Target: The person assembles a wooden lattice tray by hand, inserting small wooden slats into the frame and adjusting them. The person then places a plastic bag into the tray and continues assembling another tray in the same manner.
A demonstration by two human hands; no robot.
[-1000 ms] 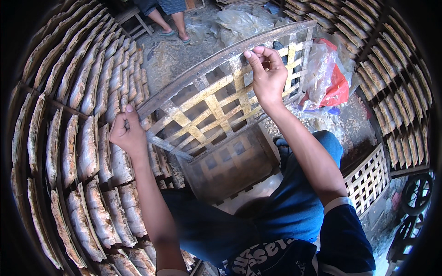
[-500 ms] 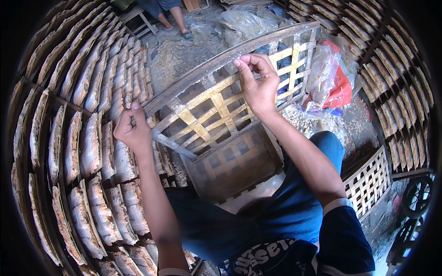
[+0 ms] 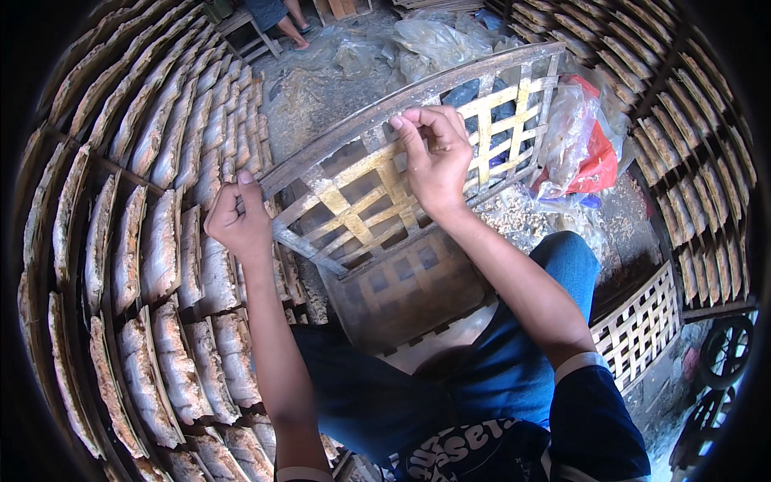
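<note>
A woven slat rack [image 3: 353,221] with a dark wooden top rail leans in front of me, several of its strips yellowish. My left hand [image 3: 241,221] is at the rail's left end, thumb and fingers closed in a pinch. My right hand [image 3: 438,165] is over the lattice just below the middle of the rail, thumb and forefinger curled together. Whatever either pinch holds is too thin or too hidden to make out. A brown box-like piece [image 3: 409,297] stands behind the rack's lower edge, between my knees.
Tiered slats with a pale, reddish crust [image 3: 165,249] rise on the left; similar slats [image 3: 699,185] line the right. Clear plastic and a red bag [image 3: 598,153] lie beyond the rack. Another lattice panel [image 3: 638,329] is at lower right. A person's legs [image 3: 289,20] show at the back.
My right hand has shifted left and slightly down across the rack, closer to my left hand. The left hand stays by the rail's end. The person's legs at the back have moved left.
</note>
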